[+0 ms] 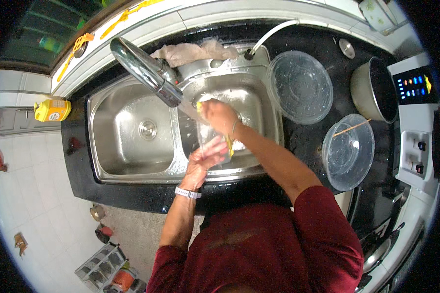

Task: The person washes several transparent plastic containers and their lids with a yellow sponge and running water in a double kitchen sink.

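Over the right sink basin, my two hands are at a see-through plastic thing with yellow on its edges; its exact kind is hard to make out. My left hand supports it from the near side, fingers stretched along it. Curled at its far end, my right hand is closed, with a small yellow patch showing by the fingertips. Water runs from the chrome faucet onto the thing, just left of my right hand. Both hands partly cover it.
Left lies a second basin with a drain strainer. On the black counter to the right are two clear plastic bowls, one with a thin stick across it, and a metal pot. A crumpled cloth lies behind the faucet.
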`<action>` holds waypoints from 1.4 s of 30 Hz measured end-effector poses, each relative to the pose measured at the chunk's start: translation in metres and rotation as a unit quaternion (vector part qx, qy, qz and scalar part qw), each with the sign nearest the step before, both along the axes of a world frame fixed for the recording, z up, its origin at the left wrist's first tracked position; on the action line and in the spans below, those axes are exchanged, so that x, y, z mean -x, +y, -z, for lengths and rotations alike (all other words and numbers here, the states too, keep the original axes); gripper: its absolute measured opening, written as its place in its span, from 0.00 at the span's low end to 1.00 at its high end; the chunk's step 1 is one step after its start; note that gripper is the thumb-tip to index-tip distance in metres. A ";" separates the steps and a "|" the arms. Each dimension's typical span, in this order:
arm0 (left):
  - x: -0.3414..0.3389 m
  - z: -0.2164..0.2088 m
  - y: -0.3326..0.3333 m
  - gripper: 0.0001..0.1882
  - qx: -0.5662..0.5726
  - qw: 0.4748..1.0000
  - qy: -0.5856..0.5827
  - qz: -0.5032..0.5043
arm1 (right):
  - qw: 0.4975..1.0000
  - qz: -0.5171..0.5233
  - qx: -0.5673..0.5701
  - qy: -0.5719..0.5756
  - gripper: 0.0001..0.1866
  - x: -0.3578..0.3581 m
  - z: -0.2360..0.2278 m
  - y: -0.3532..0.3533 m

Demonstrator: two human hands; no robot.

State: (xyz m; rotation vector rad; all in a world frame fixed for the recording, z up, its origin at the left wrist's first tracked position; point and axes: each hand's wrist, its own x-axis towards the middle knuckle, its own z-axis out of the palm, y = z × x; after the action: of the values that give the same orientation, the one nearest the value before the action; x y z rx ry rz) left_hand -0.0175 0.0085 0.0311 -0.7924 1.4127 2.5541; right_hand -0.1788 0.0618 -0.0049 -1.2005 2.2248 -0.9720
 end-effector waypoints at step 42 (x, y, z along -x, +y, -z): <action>-0.015 0.001 -0.009 0.45 -0.154 0.975 0.081 -0.142 | 0.984 0.064 0.157 -0.048 0.27 -0.062 -0.001 0.016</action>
State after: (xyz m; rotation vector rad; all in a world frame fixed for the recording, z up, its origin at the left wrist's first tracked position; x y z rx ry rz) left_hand -0.0027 -0.0001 0.0302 -0.7977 0.9547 3.0146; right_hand -0.1165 0.0777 -0.0043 -1.1198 2.1497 -1.4435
